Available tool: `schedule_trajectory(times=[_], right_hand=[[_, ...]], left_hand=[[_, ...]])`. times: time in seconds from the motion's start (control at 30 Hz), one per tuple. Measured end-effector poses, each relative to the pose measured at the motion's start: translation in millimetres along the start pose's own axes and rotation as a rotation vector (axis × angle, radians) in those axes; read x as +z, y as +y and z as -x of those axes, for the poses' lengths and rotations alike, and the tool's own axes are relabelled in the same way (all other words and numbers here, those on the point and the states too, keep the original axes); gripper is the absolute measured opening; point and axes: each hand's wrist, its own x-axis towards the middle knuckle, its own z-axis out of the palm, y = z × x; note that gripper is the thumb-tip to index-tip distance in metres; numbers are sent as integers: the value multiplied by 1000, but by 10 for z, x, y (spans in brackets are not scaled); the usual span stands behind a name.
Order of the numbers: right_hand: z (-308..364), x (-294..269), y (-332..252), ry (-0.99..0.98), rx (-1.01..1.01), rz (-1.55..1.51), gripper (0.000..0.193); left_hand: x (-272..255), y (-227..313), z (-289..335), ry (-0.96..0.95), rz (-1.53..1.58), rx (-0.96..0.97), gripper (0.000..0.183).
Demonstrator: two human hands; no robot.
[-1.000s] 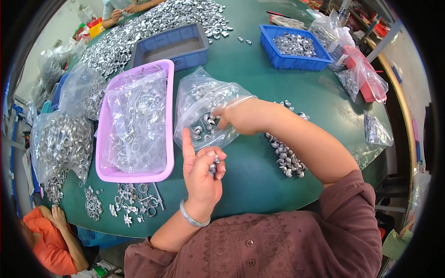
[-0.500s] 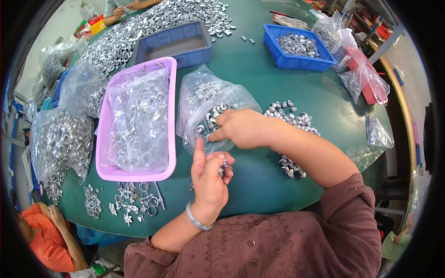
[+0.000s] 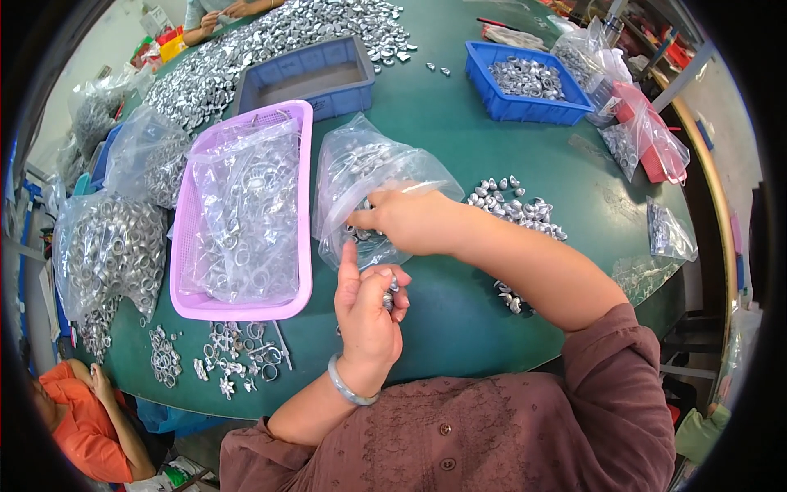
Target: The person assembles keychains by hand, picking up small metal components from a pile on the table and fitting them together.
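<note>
My right hand (image 3: 416, 223) reaches into the mouth of a clear plastic bag (image 3: 338, 152), its visible fingers apart. Small silvery curved metal pieces (image 3: 365, 234) lie in the bag around the fingertips, which are partly hidden by plastic. Just below the bag's near edge, my left hand (image 3: 366, 320) is palm up, with its other fingers curled around a few silvery metal pieces (image 3: 388, 300) and its index finger pointing up toward the bag. A pale bangle (image 3: 348, 385) circles that wrist. Beyond my right forearm, a loose pile of similar pieces (image 3: 525, 211) lies on the green table (image 3: 459, 320).
Left of the bag stands a pink basket (image 3: 305, 246) holding bagged rings. Behind are a grey-blue tray (image 3: 344, 102) and a large metal heap (image 3: 287, 29). A blue bin (image 3: 533, 113) of parts stands far right. Co-workers (image 3: 90, 435) sit at the left and far side.
My right hand has moved a little left and deeper into the bag, whose plastic now covers more of its fingers. My left hand stays nearly in place with its pieces.
</note>
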Motion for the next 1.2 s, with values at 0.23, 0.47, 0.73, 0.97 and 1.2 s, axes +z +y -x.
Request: schedule_trajectory(times=[0.23,0.47,0.73,0.97,1.2], right_hand=[[66,-78,21,-18,-70,72,35],[42,-33,41,24,-4,18,39],[-62,-52,-38,-81,89,-26,43],[-240,-38,88,-12,198,-51,42],[-260,-73,135,-38,-7,70,42]], left_hand=[[-12,-7,-10,9,15,28,67],[1,-2,-6,25,9,11,65],[3,16,-7,23,11,12,65],[0,34,-28,19,-7,29,68],[-3,90,-56,24,-4,105,68]])
